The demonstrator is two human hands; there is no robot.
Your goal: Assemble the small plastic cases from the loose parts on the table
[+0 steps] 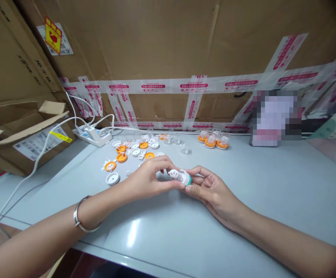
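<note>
Between my two hands, above the middle of the table, is a small round toy piece (186, 178) with a white body, a teal rim and a white openwork part on its left side. My left hand (153, 175) pinches it from the left, thumb below and fingers above. From the right, my right hand (207, 185) grips the teal side with thumb and fingers. Beyond my left hand lie loose parts: orange rings (121, 157), white round caps (112, 178) and clear domes (185, 149). Part of that spread is hidden behind my left hand.
Several domed orange-and-white pieces (222, 143) stand together at the back right. A phone-like screen (275, 119), blurred, leans at the far right. On the left are a power strip (94, 134) with white cables and an open cardboard box (25, 135). A large taped carton (156, 46) walls the back.
</note>
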